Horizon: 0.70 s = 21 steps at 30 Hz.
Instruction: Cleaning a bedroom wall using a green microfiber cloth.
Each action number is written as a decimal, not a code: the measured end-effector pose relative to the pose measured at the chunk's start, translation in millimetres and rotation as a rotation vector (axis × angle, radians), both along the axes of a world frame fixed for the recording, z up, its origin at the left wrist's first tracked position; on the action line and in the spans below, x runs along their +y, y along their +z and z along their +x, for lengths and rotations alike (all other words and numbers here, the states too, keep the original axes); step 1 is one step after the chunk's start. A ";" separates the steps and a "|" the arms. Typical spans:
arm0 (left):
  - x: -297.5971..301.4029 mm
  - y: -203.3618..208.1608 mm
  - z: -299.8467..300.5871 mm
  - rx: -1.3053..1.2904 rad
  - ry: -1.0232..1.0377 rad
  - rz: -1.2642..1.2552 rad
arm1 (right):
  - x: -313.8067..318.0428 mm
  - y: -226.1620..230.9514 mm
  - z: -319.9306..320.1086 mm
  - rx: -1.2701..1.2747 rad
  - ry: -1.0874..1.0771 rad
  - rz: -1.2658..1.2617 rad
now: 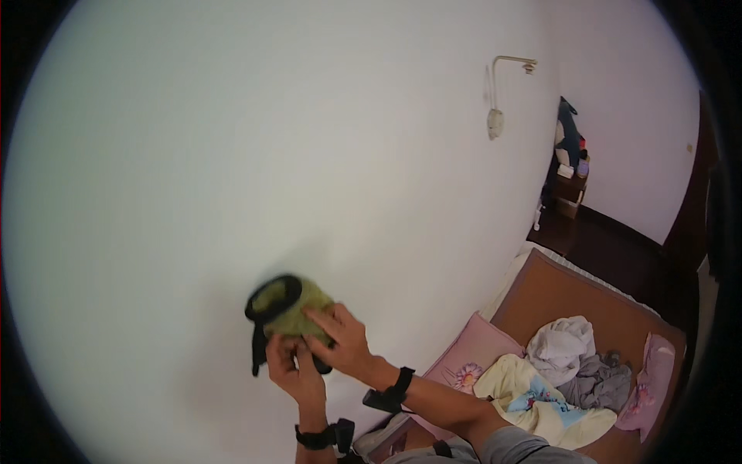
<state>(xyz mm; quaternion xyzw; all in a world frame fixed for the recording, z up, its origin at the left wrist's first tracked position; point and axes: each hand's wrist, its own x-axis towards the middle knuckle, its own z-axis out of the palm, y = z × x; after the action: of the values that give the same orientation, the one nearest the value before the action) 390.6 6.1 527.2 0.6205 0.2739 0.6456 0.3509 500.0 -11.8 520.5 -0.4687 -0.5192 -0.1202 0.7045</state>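
Observation:
A small olive-green cloth item with a thick black edge [292, 319] is held up in front of the white wall. Its round opening faces up and left, and a black strip hangs down at its left side; its exact kind I cannot make out. My left hand [292, 370] pinches its lower edge with bent fingers. From the right, my right hand [345, 340] grips its side, fingers lying over the green cloth. The fingertips of both hands nearly meet beneath it. Black bands with small boxes circle both wrists.
To the lower right stands a bed with a brown mat [556, 290]. On it lie pink pillows [653, 379], a cream blanket [533, 402], white cloth [563, 348] and grey cloth [599, 380]. A wall lamp [495, 122] sticks out above. A plush toy [568, 135] sits in the far corner.

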 end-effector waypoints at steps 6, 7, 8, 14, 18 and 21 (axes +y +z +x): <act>-6.6 -29.2 13.2 0.035 0.047 0.032 | -0.9 -14.1 19.4 -0.061 0.044 0.054; -6.6 -14.3 17.5 0.015 0.072 0.040 | 0.3 0.7 24.7 -0.088 0.009 0.084; -5.0 2.6 18.7 0.073 0.106 0.124 | 1.6 16.6 29.6 -0.116 -0.024 0.115; 1.5 93.2 52.3 0.042 0.037 0.281 | 6.4 115.8 59.6 -0.127 -0.136 0.253; 6.5 72.0 53.7 0.009 -0.020 0.229 | -0.4 101.9 65.4 -0.192 -0.115 0.255; -0.5 22.1 55.1 0.129 -0.049 0.136 | -1.2 57.5 72.2 -0.149 -0.139 0.242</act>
<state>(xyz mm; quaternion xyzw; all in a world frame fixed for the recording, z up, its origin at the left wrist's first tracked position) 445.8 5.6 549.3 0.6897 0.2362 0.6126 0.3055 572.3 -13.0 578.0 -0.4049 -0.5182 -0.2648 0.7053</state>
